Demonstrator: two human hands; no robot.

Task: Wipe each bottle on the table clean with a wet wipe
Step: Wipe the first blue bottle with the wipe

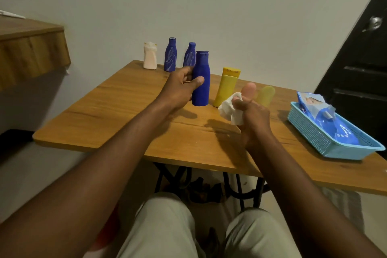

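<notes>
1. Wooden table (125,115) fills mid-frame, set against a plain pale wall (209,6). Dark door (360,58) with a metal handle (374,23) at the right edge, wooden ledge (31,48) upper left.
2. Left hand (180,88), centre frame: fingers and thumb wrapped round a plain blue bottle (201,78), which is upright with its cap on top. Base sits at table level; can't tell if it actually touches the top.
3. Right hand (253,119), just right of centre and nearer the camera: closed on a crumpled white wet wipe (230,109) that bunches out on the hand's left side. Wipe is apart from the blue bottle, no contact.
4. Yellow bottle (227,87) stands cap-up between the two hands, just right of the held bottle.
5. Behind the right hand: a pinkish rounded top (249,89) and a pale yellow bottle (266,95), both blurred and partly hidden, so no detail.
6. Far edge of the table, upper centre, left to right: white bottle (150,55), then two blue bottles with white smears, one taller (170,54) and one shorter (189,54). The shorter one is partly behind the held bottle.
7. Light blue mesh basket (310,130) on the right side of the table, holding a blue wet-wipe pack (320,111) with its flap lifted.
8. Bottom of frame: knees in light trousers (163,226), black metal table frame (240,190) below the tabletop.
</notes>
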